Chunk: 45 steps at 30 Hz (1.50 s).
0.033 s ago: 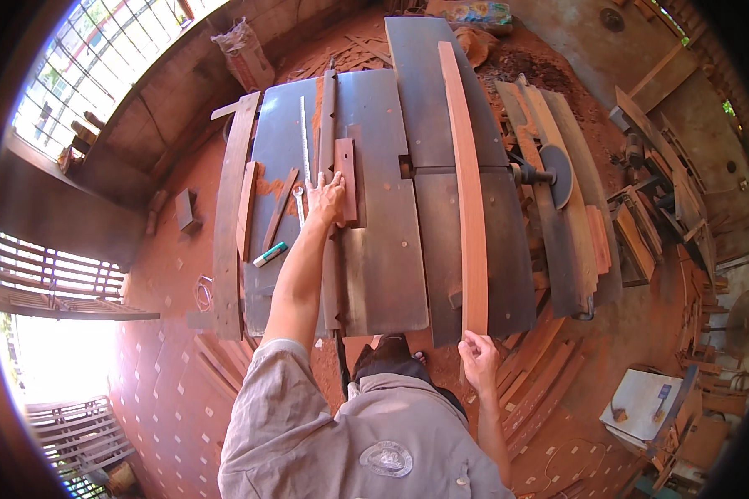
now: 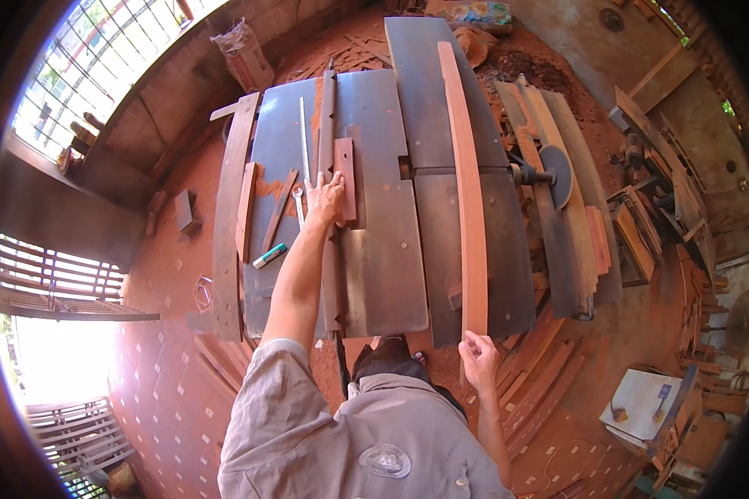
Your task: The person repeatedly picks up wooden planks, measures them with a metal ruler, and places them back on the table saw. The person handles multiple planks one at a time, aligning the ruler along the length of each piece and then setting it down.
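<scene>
My left hand [image 2: 325, 200] lies with its fingers stretched out across a long metal bar [image 2: 327, 116] and the edge of a reddish-brown insert plate [image 2: 346, 158] in the dark metal machine table [image 2: 383, 266]. Just left of it are a wrench [image 2: 299, 198], a steel ruler [image 2: 304, 133] and a thin wood offcut [image 2: 282, 208]. A green and white marker [image 2: 270, 255] lies beside my left forearm. My right hand [image 2: 480, 362] pinches the near end of a long, pale reddish wooden strip [image 2: 469, 191]. That strip rests lengthwise on the right part of the table.
At the table's right side is a round grey disc [image 2: 557, 177] on a shaft, near several boards [image 2: 578, 208]. A wooden board [image 2: 233, 208] runs along the left edge. More wood strips [image 2: 549, 382] lie on the floor by my right arm. A sack [image 2: 243, 54] stands beyond.
</scene>
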### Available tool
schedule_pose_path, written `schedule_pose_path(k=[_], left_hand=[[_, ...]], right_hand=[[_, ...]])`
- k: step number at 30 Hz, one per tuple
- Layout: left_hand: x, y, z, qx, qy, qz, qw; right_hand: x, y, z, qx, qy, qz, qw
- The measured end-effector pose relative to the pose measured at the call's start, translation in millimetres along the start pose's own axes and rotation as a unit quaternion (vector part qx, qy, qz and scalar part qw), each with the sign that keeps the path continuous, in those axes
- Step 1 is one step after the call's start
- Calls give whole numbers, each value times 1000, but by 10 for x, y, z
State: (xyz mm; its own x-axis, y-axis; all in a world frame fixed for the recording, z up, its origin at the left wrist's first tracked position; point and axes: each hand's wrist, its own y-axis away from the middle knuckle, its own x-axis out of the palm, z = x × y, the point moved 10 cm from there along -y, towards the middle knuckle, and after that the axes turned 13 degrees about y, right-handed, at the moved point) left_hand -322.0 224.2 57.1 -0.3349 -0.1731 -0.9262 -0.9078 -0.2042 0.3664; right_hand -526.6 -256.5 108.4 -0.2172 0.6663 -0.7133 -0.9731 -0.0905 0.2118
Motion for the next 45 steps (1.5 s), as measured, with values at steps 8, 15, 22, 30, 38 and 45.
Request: schedule_pose_path(k=[8, 15, 22, 30, 38, 45], left_hand=[[-237, -378, 79, -4, -4, -18, 1000], [-322, -801, 171, 9, 0, -24, 1000], [-620, -1582, 386, 9, -10, -16, 1000], [-1011, -2705, 615, 9, -23, -22, 999], [-1286, -3596, 582, -109, 190, -134, 966], [-1095, -3565, 984, -176, 507, -102, 838]], right_hand=[[30, -329, 103, 11, -7, -12, 1000], [36, -622, 274, 4, 3, -31, 999], [-69, -884, 357, 60, 18, -65, 996], [52, -1161, 482, 127, 6, -64, 990], [150, -1266, 439, 154, 40, -54, 986], [72, -1181, 426, 171, 31, -55, 983]])
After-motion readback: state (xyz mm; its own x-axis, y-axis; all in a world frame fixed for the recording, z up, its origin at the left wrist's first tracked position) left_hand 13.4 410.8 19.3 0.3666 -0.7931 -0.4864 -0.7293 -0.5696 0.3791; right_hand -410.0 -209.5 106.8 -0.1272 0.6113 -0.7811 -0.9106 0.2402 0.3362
